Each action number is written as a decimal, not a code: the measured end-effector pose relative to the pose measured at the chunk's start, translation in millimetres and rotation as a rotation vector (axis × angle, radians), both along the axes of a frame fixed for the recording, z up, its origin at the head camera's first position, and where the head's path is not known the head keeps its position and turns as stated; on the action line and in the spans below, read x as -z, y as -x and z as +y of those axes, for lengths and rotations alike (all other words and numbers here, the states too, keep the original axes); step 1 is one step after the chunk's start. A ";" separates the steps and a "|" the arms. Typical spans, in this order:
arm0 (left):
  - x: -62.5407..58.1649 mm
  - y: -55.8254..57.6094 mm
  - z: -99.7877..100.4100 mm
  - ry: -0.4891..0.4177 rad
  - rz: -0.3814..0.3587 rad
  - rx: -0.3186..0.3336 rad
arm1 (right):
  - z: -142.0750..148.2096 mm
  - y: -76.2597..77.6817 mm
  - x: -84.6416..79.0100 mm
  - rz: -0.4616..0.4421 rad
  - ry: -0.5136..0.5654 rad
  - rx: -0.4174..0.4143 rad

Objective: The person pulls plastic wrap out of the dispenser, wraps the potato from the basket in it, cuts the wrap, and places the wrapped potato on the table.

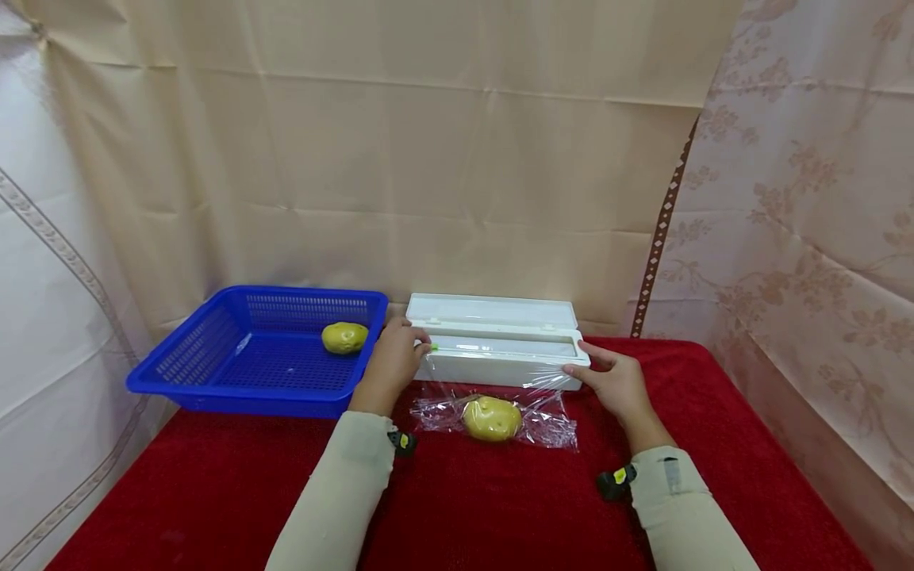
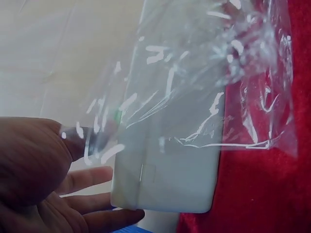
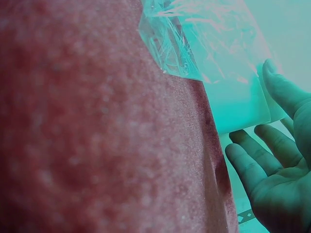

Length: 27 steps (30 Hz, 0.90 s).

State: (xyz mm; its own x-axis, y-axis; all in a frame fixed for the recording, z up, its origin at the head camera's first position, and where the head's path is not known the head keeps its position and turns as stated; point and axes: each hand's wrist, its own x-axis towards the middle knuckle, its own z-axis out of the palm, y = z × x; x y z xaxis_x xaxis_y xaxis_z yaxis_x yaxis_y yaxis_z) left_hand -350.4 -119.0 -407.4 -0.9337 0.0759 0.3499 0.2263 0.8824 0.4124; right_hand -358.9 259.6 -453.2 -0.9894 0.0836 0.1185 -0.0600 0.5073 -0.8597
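Note:
A white cling film dispenser [image 1: 457,371] lies crosswise on the red cloth, its lid [image 1: 493,308] raised at the back. Clear cling film [image 1: 550,428] runs from it down over its front. A yellow potato [image 1: 493,419] sits in front, wrapped in that film. My left hand [image 1: 391,357] holds the dispenser's left end, thumb by a small green slider [image 1: 434,347]. In the left wrist view, film overlaps that thumb and the other fingers reach round the end. My right hand [image 1: 620,385] grips the right end, thumb at the front and fingers round the side [image 3: 245,109].
A blue plastic basket [image 1: 153,388] stands left of the dispenser, with another potato [image 1: 344,338] inside near its right wall. The red cloth [image 1: 493,507] covers the table. Behind hangs a beige curtain [image 1: 457,159], with patterned cloth [image 1: 821,238] at the right.

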 end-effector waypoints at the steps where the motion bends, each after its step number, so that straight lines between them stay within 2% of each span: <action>1: 0.0 0.1 -0.5 0.000 0.004 -0.001 | -0.2 0.0 0.1 0.003 0.002 -0.001; 7: -0.9 0.3 -2.7 0.010 0.002 0.001 | 0.1 0.3 1.0 0.017 0.007 -0.004; 18: -2.7 2.0 -6.2 0.013 -0.065 -0.021 | 0.5 0.3 -0.2 0.002 -0.004 -0.012; 27: -2.3 3.7 -7.0 0.014 -0.073 -0.028 | 1.8 2.4 2.2 -0.002 0.004 -0.005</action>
